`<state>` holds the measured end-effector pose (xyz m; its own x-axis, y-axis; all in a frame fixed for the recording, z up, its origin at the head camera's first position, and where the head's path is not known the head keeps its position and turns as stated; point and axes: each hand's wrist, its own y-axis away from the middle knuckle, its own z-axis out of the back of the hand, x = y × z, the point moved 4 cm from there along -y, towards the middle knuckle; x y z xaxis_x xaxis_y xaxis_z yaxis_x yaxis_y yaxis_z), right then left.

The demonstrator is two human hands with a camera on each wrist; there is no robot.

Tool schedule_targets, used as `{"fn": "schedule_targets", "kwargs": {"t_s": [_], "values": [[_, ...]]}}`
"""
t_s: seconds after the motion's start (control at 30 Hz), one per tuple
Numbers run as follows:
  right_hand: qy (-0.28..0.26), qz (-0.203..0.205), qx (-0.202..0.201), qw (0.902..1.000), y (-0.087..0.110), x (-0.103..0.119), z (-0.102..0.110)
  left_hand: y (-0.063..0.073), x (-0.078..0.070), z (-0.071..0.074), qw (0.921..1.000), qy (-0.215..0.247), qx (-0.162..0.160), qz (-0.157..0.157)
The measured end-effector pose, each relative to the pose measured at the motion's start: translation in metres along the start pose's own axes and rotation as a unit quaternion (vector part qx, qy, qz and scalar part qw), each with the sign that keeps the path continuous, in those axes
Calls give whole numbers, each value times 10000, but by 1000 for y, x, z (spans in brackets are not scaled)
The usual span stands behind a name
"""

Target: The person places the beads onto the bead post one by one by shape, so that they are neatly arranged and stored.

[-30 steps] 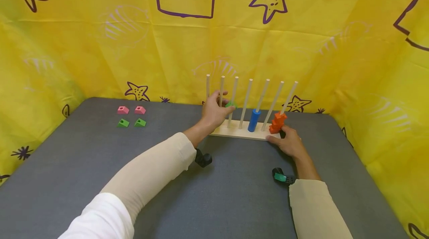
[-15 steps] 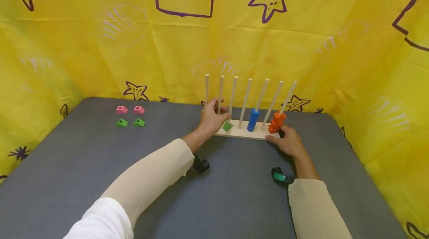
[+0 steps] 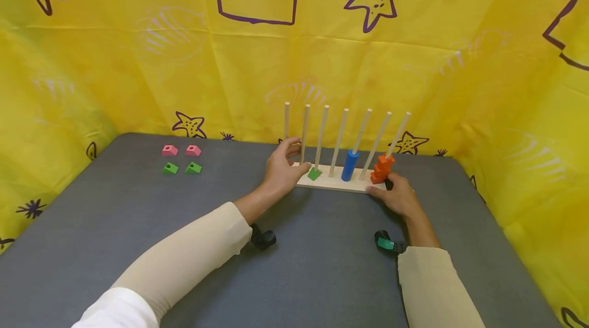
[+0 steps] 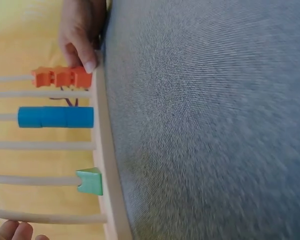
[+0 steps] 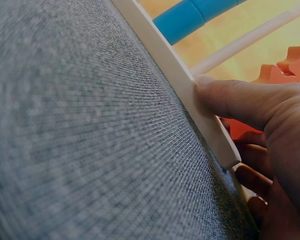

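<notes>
A wooden peg board (image 3: 317, 183) with a row of upright rods stands near the back of the table. My right hand (image 3: 397, 194) grips its right end, thumb on the front edge in the right wrist view. Orange star-shaped blocks (image 3: 382, 168) are stacked on the rightmost rod. Blue cylinders (image 3: 350, 165) fill another rod. A single green triangular block (image 3: 315, 173) sits at the bottom of the third rod from the left. My left hand (image 3: 281, 169) is beside the left rods, thumb and fingers apart, holding nothing. It hides the base's left end.
On the table's left lie two pink blocks (image 3: 170, 150) and two green triangular blocks (image 3: 170, 168). A yellow patterned cloth (image 3: 248, 72) hangs behind and at the sides of the grey table (image 3: 322, 266). Black wrist devices (image 3: 264, 238) are on both arms.
The green block went from the left hand's fingers, partway down the third rod, to the base. The left hand let go and drew back down and left. The right hand stayed still.
</notes>
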<state>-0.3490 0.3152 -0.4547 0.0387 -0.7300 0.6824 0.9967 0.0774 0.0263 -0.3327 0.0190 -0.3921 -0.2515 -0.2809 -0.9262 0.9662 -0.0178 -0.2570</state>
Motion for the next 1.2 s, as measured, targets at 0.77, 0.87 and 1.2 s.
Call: {"fn": "schedule_targets", "kwargs": {"t_s": [0.77, 0.87, 1.2], "values": [[14, -51, 40, 10000, 0, -2, -1, 28, -20, 100, 9892, 620, -527, -1220], [-11, -88, 89, 9999, 1, -2, -1, 31, -16, 113, 9894, 634, -617, -1155], [1, -78, 62, 10000, 0, -3, 0, 43, 6, 166, 9841, 510, -1357, -1027]]}}
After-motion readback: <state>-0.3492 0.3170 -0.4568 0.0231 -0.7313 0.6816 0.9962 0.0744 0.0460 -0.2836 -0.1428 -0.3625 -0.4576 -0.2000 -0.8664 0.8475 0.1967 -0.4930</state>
